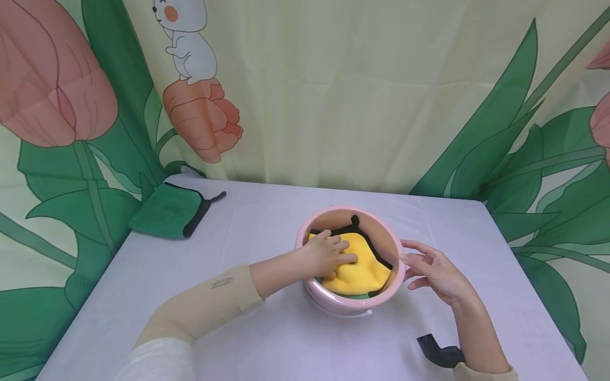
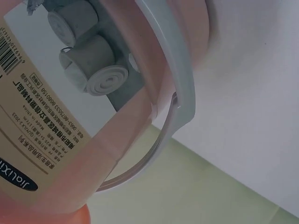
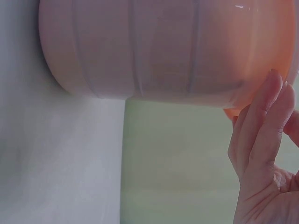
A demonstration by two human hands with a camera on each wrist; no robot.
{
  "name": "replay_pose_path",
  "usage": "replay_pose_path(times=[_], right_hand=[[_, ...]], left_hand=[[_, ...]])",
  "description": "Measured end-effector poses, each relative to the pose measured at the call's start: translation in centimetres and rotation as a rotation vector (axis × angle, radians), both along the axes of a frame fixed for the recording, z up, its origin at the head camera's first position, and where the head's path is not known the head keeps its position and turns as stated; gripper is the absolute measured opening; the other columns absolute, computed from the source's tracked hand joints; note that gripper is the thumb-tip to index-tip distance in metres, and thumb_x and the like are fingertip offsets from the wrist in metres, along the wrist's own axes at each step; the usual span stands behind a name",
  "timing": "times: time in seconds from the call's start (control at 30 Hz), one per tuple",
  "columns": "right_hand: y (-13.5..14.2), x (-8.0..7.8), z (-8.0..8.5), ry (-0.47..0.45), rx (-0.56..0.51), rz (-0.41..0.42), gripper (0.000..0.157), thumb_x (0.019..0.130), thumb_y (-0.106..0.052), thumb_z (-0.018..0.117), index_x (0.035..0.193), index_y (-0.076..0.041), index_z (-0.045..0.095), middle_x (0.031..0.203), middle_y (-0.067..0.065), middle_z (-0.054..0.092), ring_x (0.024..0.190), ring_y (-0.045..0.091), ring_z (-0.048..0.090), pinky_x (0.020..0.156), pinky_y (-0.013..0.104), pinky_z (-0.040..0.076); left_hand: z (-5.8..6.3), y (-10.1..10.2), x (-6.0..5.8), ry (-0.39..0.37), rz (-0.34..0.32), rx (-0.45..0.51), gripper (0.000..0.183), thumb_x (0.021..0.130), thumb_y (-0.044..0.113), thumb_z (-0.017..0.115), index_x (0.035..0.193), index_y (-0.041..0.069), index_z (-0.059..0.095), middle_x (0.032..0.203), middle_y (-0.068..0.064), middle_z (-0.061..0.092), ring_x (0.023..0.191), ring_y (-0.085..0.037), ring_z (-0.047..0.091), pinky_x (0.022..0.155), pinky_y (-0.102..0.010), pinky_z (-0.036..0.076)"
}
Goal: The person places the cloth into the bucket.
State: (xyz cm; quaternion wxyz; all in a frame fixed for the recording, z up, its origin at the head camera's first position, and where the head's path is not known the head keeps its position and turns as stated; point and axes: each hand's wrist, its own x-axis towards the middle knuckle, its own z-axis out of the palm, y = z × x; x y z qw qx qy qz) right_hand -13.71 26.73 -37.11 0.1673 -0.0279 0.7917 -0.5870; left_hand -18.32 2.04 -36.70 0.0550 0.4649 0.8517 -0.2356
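Bucket (image 1: 331, 302), pink, stands toward the tabletop's (image 1: 257, 222) far edge, holding a yellow cloth (image 1: 364, 267); the left hand (image 1: 328, 256) rests on that cloth, fingers spread, the right hand's (image 1: 439, 275) extended fingers touch the rim, and a green cloth (image 1: 167, 210) lies at the far left corner

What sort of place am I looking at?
Probably a staged set, perhaps indoors: a pale-covered table stands before a printed tulip curtain, and a pink bucket holds yellow cloth.
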Motion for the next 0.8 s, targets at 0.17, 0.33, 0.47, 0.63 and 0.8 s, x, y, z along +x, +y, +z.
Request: replay_pose_path(times=[0.17,0.33,0.47,0.63,0.8], right_hand=[[0.1,0.0,-0.1,0.003,0.002,-0.004,0.056,0.093,-0.019,0.051,0.137,0.005,0.027,0.086,-0.007,0.068,0.072,0.016,0.066,0.057,0.027,0.053],[0.1,0.0,-0.2,0.004,0.001,-0.011,0.056,0.093,-0.019,0.051,0.137,0.005,0.027,0.089,-0.007,0.068,0.071,0.017,0.066,0.057,0.027,0.053],[0.1,0.0,-0.3,0.002,0.001,-0.014,0.055,0.093,-0.019,0.051,0.137,0.005,0.027,0.089,-0.007,0.068,0.071,0.017,0.066,0.056,0.027,0.053],[0.2,-0.1,-0.3,0.003,-0.005,-0.006,0.054,0.094,-0.018,0.051,0.137,0.005,0.027,0.089,-0.007,0.068,0.071,0.016,0.066,0.056,0.027,0.053],[0.1,-0.1,-0.3,0.002,0.002,-0.007,0.055,0.093,-0.018,0.051,0.137,0.005,0.027,0.089,-0.008,0.068,0.071,0.016,0.066,0.056,0.027,0.053]], left_hand=[[0.0,0.2,0.0,-0.047,0.038,-0.025,0.054,0.090,0.048,0.048,0.139,0.040,0.027,0.132,0.009,0.039,0.119,-0.010,0.035,0.094,-0.029,0.030],[0.0,0.2,0.0,-0.045,0.037,-0.019,0.055,0.088,0.050,0.049,0.138,0.040,0.028,0.131,0.009,0.039,0.119,-0.010,0.035,0.095,-0.029,0.029],[0.0,0.0,-0.2,-0.036,0.014,0.015,0.056,0.086,0.052,0.051,0.137,0.038,0.030,0.129,0.007,0.040,0.116,-0.012,0.036,0.093,-0.029,0.030],[0.4,-0.4,-0.4,-0.050,-0.026,0.099,0.059,0.081,0.051,0.056,0.134,0.034,0.035,0.128,0.005,0.041,0.116,-0.013,0.038,0.092,-0.030,0.031],[1.7,-1.0,-0.4,-0.055,-0.035,0.183,0.063,0.077,0.051,0.057,0.133,0.031,0.037,0.133,0.004,0.039,0.121,-0.015,0.037,0.096,-0.033,0.030]])
